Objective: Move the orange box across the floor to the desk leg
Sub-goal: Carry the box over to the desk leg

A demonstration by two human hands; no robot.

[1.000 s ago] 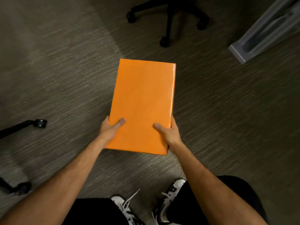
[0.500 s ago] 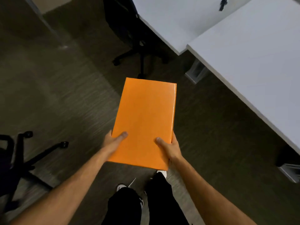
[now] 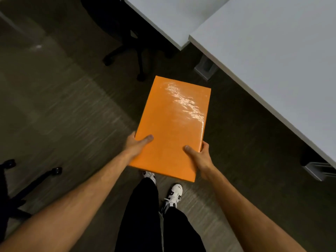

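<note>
The orange box point(image 3: 171, 128) is flat and glossy, held in the air in front of me above the carpet. My left hand point(image 3: 135, 146) grips its near left edge with the thumb on top. My right hand point(image 3: 199, 155) grips the near right edge the same way. A grey desk leg foot point(image 3: 205, 67) stands on the floor just beyond the box's far right corner, under the white desks point(image 3: 272, 60). A second grey desk foot point(image 3: 319, 169) shows at the right edge.
A black office chair base point(image 3: 134, 53) with castors stands beyond the box under the far desk. Another chair base point(image 3: 27, 186) lies at the lower left. My legs and white shoes point(image 3: 172, 194) are below the box on grey carpet.
I have stood up and walked forward with the box held in both hands. The desks and the grey leg foot have come into view and drawn closer.
</note>
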